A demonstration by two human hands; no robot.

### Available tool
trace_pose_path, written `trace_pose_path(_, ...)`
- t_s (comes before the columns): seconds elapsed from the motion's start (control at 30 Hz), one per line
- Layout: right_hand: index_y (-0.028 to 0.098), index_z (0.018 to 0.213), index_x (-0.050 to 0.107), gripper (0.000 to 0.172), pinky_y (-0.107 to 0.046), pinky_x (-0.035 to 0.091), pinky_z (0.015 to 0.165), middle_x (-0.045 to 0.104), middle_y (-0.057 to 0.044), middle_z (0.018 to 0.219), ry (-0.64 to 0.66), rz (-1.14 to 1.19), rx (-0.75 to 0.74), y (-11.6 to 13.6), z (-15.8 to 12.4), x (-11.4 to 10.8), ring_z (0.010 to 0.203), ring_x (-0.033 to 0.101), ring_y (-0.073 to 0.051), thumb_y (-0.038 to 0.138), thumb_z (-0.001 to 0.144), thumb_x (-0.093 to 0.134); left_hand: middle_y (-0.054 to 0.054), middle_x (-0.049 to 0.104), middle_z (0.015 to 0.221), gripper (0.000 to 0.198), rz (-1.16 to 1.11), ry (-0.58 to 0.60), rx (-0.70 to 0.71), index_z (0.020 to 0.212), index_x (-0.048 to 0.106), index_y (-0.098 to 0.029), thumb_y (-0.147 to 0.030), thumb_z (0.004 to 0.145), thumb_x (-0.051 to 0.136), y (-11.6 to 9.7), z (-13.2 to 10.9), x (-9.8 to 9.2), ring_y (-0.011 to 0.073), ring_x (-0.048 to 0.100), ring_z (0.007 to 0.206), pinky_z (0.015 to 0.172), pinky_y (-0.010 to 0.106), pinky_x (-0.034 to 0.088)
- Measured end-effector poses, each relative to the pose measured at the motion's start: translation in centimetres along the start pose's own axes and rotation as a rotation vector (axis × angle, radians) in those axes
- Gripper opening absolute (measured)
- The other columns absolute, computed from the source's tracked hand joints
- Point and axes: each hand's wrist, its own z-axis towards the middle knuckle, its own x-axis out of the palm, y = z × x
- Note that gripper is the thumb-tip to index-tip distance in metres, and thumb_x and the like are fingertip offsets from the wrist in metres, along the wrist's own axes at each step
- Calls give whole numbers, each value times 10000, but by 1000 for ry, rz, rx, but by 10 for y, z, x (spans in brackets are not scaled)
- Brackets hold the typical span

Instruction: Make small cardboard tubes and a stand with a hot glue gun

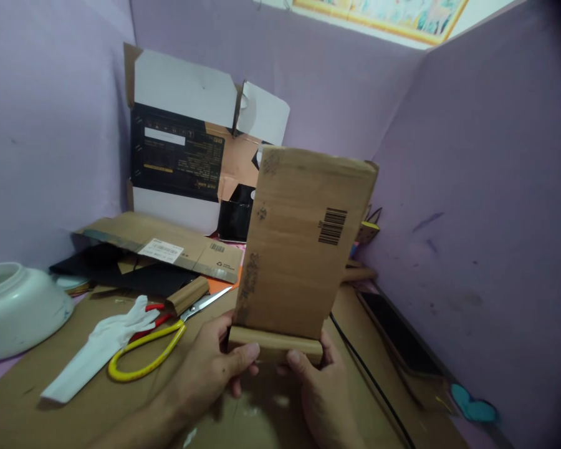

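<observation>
A brown cardboard panel [299,243] with a printed barcode stands upright in the middle of the view. Its lower edge forms a rolled or folded strip [275,347]. My left hand [217,365] grips the strip's left end, thumb across the front and fingers partly behind. At the right end, my right hand [325,386] holds the same strip with its thumb on the front. Left of my left hand, scissors with yellow handles [144,355] lie beside a crumpled white piece [103,349]. A small folded cardboard piece [188,295] rests by the blades.
A white bowl [28,312] stands at the left. Behind are a flattened cardboard piece [168,243] and an opened black-and-white box [177,153]. A dark phone-like slab [402,333], a black cable [374,380] and a blue heart [473,404] lie at the right.
</observation>
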Motion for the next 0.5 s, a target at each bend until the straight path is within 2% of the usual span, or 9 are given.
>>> trace_pose_path(0.27, 198, 931, 553, 416, -227, 531, 481, 668, -3, 752, 38, 19, 15, 0, 0, 2, 626, 637, -175, 296, 580, 754, 10, 568, 603, 330, 18, -24, 59, 887, 576, -121, -358, 675, 664, 3, -1, 4, 119, 522, 534, 375, 163, 407)
trace_pose_path(0.5, 185, 934, 552, 410, -221, 534, 487, 668, -10, 778, 72, 4, 12, 3, -2, 4, 637, 635, -164, 302, 598, 755, 19, 584, 622, 347, 22, -56, 58, 894, 573, -126, -357, 654, 669, 6, 1, 3, 133, 540, 545, 368, 170, 403)
